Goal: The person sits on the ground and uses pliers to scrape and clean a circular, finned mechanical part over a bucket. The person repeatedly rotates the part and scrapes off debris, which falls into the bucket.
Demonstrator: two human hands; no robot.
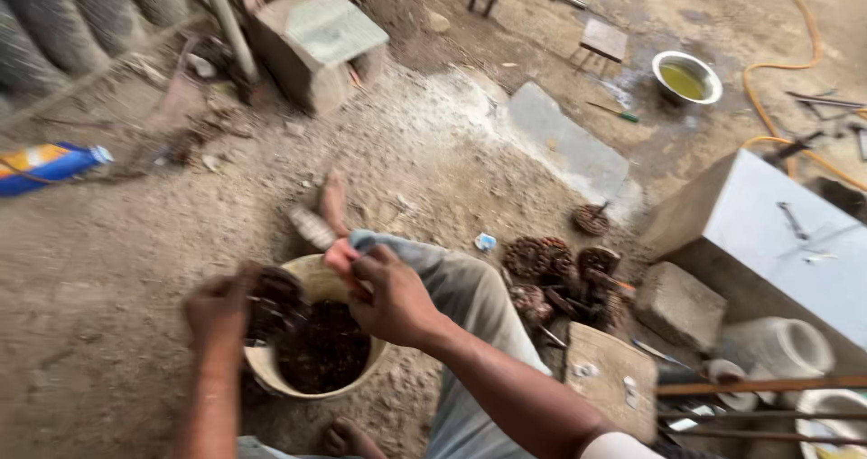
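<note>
Blue-and-orange packet (47, 166) on dirt floor (117, 269), far left; left hand (219, 310), fingers clenched on a dark greasy part, blurred, over the bucket (312, 360) of dark liquid between the feet; best held low over it; right hand (390, 298), fingers pinching a grey cloth (375, 242); rusty sprockets (542, 260) crowd the right; metal bowl (686, 77) well apart

A matt plastic bucket (312, 369) of dark liquid, rusty rough metal sprockets (542, 260), a shiny metal bowl (686, 77).

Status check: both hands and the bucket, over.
Left hand grips dark part over bucket. Right hand at rim, contents unclear. Rusty sprockets piled right.
</note>
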